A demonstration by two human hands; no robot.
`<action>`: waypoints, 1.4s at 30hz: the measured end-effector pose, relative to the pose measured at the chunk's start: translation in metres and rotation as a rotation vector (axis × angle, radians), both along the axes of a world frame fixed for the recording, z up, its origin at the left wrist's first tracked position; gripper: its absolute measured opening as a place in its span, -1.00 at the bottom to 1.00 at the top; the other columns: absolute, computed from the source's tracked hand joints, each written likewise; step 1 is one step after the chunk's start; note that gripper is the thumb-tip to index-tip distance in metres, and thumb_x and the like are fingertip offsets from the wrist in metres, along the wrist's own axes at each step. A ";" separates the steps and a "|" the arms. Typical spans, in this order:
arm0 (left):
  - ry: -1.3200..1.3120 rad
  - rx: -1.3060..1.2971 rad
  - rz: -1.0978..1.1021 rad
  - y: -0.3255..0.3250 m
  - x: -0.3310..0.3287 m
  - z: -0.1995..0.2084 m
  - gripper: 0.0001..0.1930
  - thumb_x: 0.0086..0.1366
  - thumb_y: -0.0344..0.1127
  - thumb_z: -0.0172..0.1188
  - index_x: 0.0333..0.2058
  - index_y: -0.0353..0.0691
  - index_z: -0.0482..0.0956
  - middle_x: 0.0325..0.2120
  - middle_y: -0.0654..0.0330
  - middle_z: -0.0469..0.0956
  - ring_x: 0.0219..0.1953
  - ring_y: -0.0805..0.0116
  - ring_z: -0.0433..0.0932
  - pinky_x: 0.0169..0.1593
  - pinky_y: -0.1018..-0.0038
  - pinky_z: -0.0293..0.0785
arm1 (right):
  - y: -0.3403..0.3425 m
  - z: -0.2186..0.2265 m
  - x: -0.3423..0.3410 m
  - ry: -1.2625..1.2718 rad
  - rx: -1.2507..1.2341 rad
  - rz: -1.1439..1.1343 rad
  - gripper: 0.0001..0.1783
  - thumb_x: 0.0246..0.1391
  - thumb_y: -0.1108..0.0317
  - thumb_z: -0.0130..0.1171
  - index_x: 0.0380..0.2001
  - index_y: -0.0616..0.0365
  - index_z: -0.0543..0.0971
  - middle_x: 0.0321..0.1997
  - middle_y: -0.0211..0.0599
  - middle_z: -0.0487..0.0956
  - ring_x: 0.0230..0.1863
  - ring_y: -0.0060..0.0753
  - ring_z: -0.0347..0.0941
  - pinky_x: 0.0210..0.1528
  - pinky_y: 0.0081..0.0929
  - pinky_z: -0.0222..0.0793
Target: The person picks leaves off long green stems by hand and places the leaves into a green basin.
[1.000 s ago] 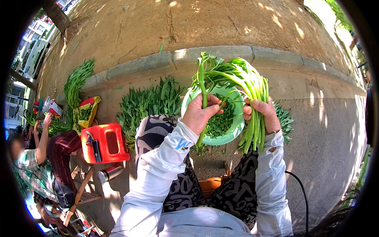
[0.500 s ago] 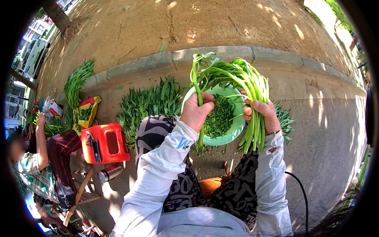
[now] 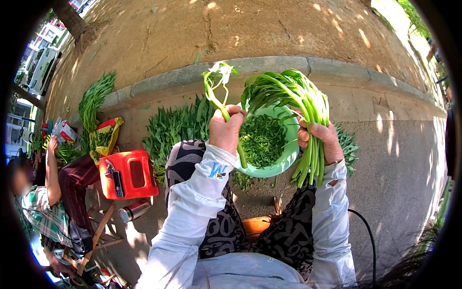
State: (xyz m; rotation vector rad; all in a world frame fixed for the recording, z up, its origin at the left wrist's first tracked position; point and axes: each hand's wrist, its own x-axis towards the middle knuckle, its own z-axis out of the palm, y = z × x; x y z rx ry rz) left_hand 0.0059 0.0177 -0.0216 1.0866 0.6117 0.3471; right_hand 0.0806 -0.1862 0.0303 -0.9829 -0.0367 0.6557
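Observation:
My left hand (image 3: 224, 130) is closed round one thick green water spinach stem (image 3: 219, 103), its leafy tip bending above the fist and its lower end pointing down past the wrist. Opposite it, my right hand (image 3: 328, 140) grips a bunch of water spinach (image 3: 308, 98); the stalks hang below the fingers and the leaves arch over to the left. Between and below both hands stands a pale green basin (image 3: 292, 126) with loose green leaves (image 3: 262, 142) inside. The bunch hides part of its far rim.
A heap of leafy greens (image 3: 180, 123) lies left of the basin, and more greens (image 3: 345, 148) lie to the right. Further left are a red plastic container (image 3: 127, 161), a metal flask (image 3: 134, 211) and a seated person (image 3: 43, 202). A stone kerb (image 3: 269, 65) runs behind.
My left hand has moved left, away from the bunch, with the single stem, which now leans further left at its tip. My right hand and its bunch have hardly moved.

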 end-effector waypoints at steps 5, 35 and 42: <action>0.050 0.073 -0.169 -0.005 -0.003 0.011 -0.67 0.24 -0.06 0.10 -0.13 -0.12 0.47 -0.26 0.36 0.47 -0.22 0.56 0.39 -0.11 0.52 0.24 | 0.004 -0.003 -0.001 -0.031 -0.078 -0.043 -0.73 -0.06 0.39 0.16 -0.27 0.30 0.47 -0.46 -0.32 0.52 -0.53 -0.55 0.46 -0.49 -0.60 0.42; -0.204 -0.142 -0.622 -0.035 0.000 0.002 -0.65 0.38 -0.12 -0.15 -0.01 -0.22 0.36 -0.18 0.32 0.44 -0.14 0.58 0.38 -0.06 0.59 0.30 | 0.030 -0.024 -0.011 -0.428 -0.162 0.061 -0.58 -0.10 0.57 0.20 -0.10 0.27 0.38 -0.22 -0.34 0.52 -0.26 -0.56 0.45 -0.21 -0.60 0.40; -0.182 0.115 -0.619 -0.037 -0.003 0.012 -0.75 0.39 -0.24 -0.19 -0.20 -0.27 0.39 -0.41 0.39 0.40 -0.36 0.64 0.31 -0.24 0.66 0.27 | 0.029 -0.025 -0.011 -0.476 -0.154 0.154 -0.52 -0.14 0.50 0.28 -0.10 0.26 0.38 -0.21 -0.37 0.49 -0.23 -0.56 0.42 -0.16 -0.58 0.36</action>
